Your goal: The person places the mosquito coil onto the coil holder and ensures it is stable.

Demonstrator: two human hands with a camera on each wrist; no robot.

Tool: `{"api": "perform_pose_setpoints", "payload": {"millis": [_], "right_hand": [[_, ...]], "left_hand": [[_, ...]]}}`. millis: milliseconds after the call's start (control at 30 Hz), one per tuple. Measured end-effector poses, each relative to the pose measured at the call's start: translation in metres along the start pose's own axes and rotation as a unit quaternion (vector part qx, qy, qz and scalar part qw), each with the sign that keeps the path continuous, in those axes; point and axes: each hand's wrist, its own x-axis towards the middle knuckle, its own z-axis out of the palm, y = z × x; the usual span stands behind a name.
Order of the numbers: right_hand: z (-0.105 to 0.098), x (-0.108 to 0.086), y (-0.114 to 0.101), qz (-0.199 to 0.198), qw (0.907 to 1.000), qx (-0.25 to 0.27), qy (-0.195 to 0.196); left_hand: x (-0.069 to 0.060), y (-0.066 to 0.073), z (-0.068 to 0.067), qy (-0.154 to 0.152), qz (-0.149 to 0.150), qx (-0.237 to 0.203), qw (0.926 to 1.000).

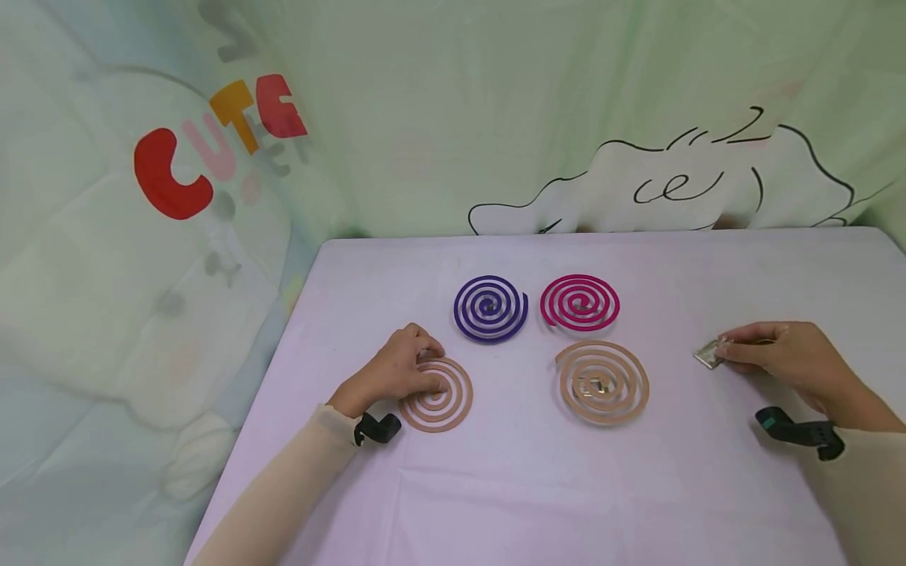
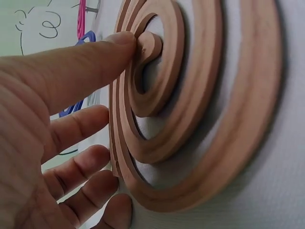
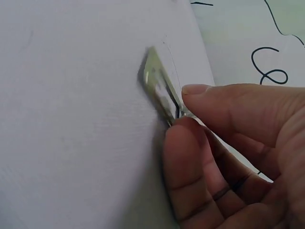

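Observation:
In the head view, my left hand (image 1: 406, 365) grips a tan mosquito coil (image 1: 463, 409) that lies flat on the table. The left wrist view has the thumb on the coil's inner turns (image 2: 174, 62) and the fingertips at its outer edge. Off to the right, my right hand (image 1: 796, 358) pinches a small, thin metal coil stand (image 1: 706, 354) between thumb and fingers. Seen from the right wrist, the shiny stand (image 3: 159, 86) sticks out past the fingertips, close to the table surface.
A second tan coil (image 1: 639, 389) sits between the hands, with a metal stand visible through its middle. Behind are a purple coil (image 1: 491, 340) and a pink coil (image 1: 616, 305). A pale cloth covers the table (image 1: 510, 511); a printed curtain (image 1: 453, 118) hangs behind it.

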Motion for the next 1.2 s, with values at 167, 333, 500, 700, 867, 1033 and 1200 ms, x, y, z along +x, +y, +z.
{"api": "perform_pose_setpoints", "payload": {"millis": [167, 333, 500, 700, 867, 1033, 1200], "right_hand": [[0.004, -0.007, -0.004, -0.006, 0.9995, -0.030, 0.010], [0.011, -0.016, -0.010, -0.014, 0.9985, -0.047, 0.023], [0.015, -0.022, -0.015, -0.043, 0.9989, -0.013, 0.013], [0.019, -0.030, -0.017, -0.065, 0.9933, 0.092, -0.028], [0.026, -0.038, -0.016, -0.082, 0.9875, 0.123, -0.053], [0.035, -0.046, -0.019, -0.077, 0.9866, 0.125, -0.072], [0.047, -0.054, -0.026, -0.098, 0.9793, 0.149, -0.096]], "left_hand": [[0.000, 0.000, 0.002, 0.005, -0.002, 0.001, 1.0000], [-0.002, 0.000, 0.002, -0.002, 0.008, -0.014, 0.9999], [-0.004, 0.001, 0.001, -0.030, 0.007, -0.047, 0.9984], [-0.006, 0.001, -0.001, -0.053, -0.013, -0.096, 0.9939], [-0.008, -0.001, -0.001, -0.075, -0.020, -0.145, 0.9864], [-0.010, -0.002, 0.003, -0.099, -0.031, -0.215, 0.9712], [-0.012, 0.000, 0.008, -0.109, -0.045, -0.271, 0.9552]]}}
